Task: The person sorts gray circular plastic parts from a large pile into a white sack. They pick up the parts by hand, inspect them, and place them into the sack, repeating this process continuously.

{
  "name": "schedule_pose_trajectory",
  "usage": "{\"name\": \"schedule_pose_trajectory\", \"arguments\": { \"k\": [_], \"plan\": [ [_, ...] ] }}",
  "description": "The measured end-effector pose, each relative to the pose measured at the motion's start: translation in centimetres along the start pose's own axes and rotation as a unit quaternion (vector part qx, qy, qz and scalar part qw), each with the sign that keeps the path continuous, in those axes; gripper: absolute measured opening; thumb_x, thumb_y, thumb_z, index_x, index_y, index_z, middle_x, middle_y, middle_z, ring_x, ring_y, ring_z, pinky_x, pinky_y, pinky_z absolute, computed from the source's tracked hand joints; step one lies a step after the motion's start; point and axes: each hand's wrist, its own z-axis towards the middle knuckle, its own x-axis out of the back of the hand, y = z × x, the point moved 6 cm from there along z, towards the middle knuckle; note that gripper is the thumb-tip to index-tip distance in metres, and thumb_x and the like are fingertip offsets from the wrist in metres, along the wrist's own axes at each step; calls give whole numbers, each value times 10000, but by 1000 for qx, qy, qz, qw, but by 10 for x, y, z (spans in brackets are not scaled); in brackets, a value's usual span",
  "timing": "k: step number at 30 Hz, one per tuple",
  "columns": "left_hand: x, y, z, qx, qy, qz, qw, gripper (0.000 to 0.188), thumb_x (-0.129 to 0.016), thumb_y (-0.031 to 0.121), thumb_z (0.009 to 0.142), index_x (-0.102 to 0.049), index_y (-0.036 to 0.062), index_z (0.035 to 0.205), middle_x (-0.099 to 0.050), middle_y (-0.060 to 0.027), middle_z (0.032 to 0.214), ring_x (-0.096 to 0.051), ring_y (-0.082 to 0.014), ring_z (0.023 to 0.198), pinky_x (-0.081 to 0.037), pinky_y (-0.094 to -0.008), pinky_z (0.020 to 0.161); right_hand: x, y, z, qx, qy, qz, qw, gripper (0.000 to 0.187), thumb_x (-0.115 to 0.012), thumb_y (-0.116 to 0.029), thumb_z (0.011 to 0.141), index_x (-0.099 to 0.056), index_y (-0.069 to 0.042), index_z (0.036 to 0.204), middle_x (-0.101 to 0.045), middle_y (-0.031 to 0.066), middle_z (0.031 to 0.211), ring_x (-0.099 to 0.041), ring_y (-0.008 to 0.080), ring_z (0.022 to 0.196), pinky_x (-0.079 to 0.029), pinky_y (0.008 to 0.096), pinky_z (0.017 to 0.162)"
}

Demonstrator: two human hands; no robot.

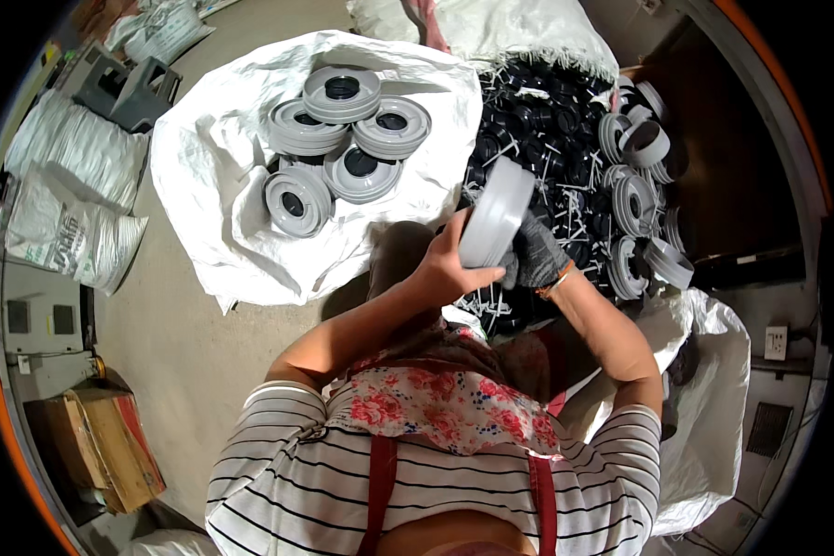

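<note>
A round, light grey plastic part [497, 211] with a ridged rim is held on edge in front of me. My bare left hand [443, 264] grips it from the left and below, thumb across its lower edge. My right hand [539, 255], in a dark grey knit glove, is against the part's right side with its fingers curled. Whatever those fingers hold is hidden. Beneath both hands spreads a heap of black round plastic pieces [536, 120] mixed with thin light grey sticks. Several grey round parts with black centres [341, 88] are piled on a white woven sack [218, 176] at the left.
More grey rings [632, 204] lie along the right edge of the heap. A white sack [713, 408] stands near my right elbow. At far left are filled sacks [74, 222], a grey plastic stool [125, 88] and a cardboard box [111, 445].
</note>
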Motion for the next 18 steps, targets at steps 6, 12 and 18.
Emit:
{"name": "schedule_pose_trajectory", "arguments": {
  "k": [6, 12, 18],
  "plan": [
    [96, 10, 24, -245, 80, 421, 870, 973, -795, 183, 656, -210, -38, 1402, -378, -265, 1345, -469, -410, 1167, -432, -441, 941, -17, -41, 58, 176, 102, -326, 923, 631, -550, -478, 879, -459, -5, 1286, -578, 148, 1198, -570, 247, 1066, -460, 358, 913],
    [312, 1, -10, 69, 371, 619, 688, 1090, -781, 454, 624, -220, -77, 1394, -200, -328, 1434, -166, -452, 1347, -77, -524, 1110, 10, -74, 128, 62, 364, -501, 783, 1083, -714, -602, 659, -298, 123, 1348, -454, 296, 1305, -478, 351, 1211, -387, 370, 994],
    [351, -36, -106, 260, 441, 396, 762, 808, -743, 270, 693, -375, -153, 1276, -452, -302, 1285, -424, -367, 1230, -335, -402, 1025, 9, -48, 190, 79, 440, -450, 773, 1006, -777, -507, 613, -351, 121, 1273, -557, 302, 1136, -557, 391, 1071, -462, 381, 895]
  ]
}}
